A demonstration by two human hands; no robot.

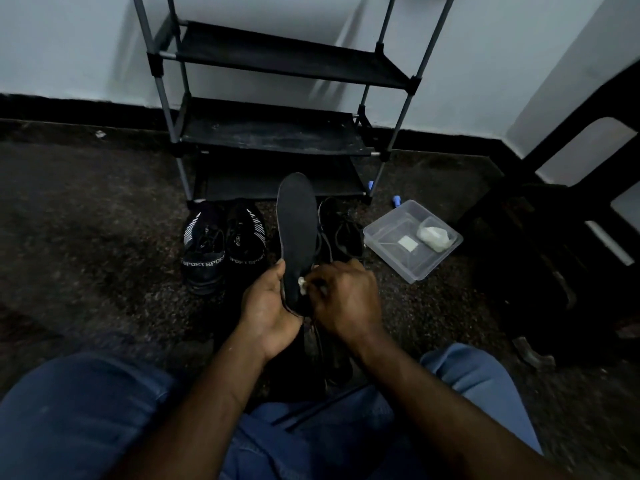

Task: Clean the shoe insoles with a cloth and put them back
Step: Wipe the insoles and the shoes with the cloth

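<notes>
Dim speckled floor [86, 220], insole [298, 233] upright before rack [270, 131].
Brace heel end in gripping left hand [268, 306]; sweep toeward with right hand [343, 299], pinching what seems a white cloth [302, 282].

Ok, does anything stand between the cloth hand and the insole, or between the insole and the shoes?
Nothing visible. The right hand holds the white cloth on the insole, gripped low by the left hand. The dark shoes lie on the floor behind it, nothing between; their openings are too dark to judge.
</notes>
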